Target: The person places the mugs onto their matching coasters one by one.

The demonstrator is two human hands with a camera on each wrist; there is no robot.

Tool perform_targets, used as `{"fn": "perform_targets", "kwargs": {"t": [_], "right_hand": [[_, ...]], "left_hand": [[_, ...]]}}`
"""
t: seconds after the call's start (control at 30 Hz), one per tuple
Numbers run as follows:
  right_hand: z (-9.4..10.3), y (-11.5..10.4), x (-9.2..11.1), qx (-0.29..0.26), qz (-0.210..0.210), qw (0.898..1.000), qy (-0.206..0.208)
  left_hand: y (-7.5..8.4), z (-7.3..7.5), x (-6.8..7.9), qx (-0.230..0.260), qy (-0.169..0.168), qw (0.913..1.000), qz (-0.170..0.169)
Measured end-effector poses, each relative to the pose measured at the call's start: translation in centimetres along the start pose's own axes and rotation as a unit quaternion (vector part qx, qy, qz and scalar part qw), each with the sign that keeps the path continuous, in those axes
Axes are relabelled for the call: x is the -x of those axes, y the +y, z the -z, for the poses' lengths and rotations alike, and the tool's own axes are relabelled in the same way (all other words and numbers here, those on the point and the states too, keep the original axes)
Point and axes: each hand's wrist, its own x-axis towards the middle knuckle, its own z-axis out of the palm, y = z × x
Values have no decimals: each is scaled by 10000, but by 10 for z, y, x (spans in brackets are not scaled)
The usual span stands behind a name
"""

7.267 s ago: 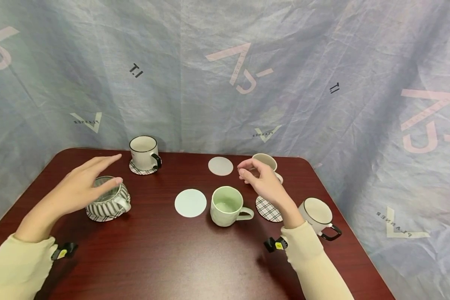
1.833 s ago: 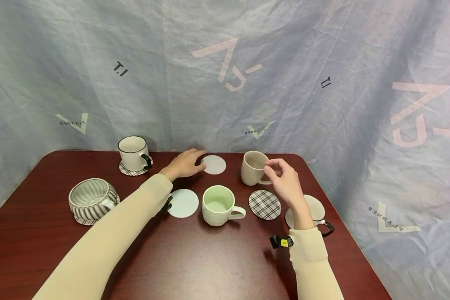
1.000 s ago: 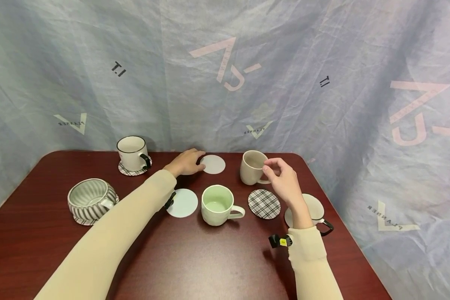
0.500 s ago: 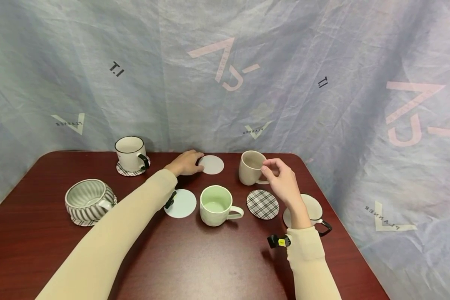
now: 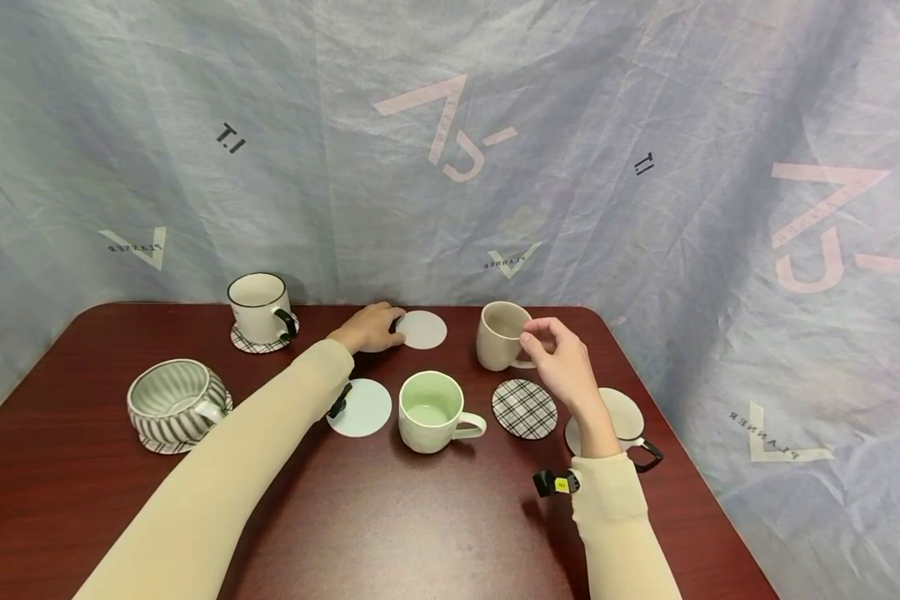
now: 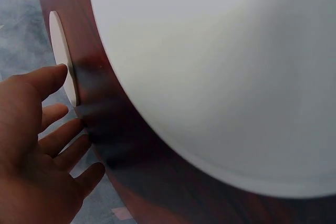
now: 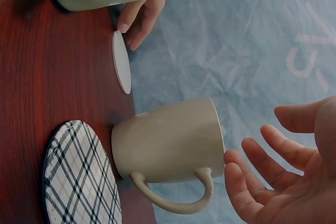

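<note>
The green mug point(image 5: 431, 417) stands on the table point(image 5: 405, 533), its handle pointing right. Beyond it, slightly to its left, lies the far white coaster point(image 5: 423, 330), with the person's left hand point(image 5: 371, 327) at its left edge; the fingers are loosely spread, and the thumb appears to touch the rim without gripping it. Beyond the green mug and to its right stands the tan mug point(image 5: 501, 337). The right hand point(image 5: 564, 360) is close beside that mug's rim, fingers relaxed and slightly bent, holding nothing; whether a fingertip touches the rim cannot be told.

Just left of the green mug lies the near white coaster point(image 5: 365, 407); just right of it, the bare plaid coaster point(image 5: 525, 409). Farther right is the white mug with a black handle point(image 5: 624, 417), partly hidden by the right forearm. Well to the green mug's left, the striped cup point(image 5: 172, 404) and, farther back, the black-rimmed mug point(image 5: 258, 304) each sit on a plaid coaster
</note>
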Motion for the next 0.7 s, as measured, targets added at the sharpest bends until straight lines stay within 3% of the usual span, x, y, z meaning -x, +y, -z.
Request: {"fn": "perform_targets", "kwargs": {"t": [0.27,0.7], "right_hand": [[0,2,-1,28,38,10000,62],[-1,4,-2,-34,-105,9994,314]], "left_hand": [[-6,-6,-6,33,-39,9999,117],[0,-3,1,-24,85,9999,63]]}}
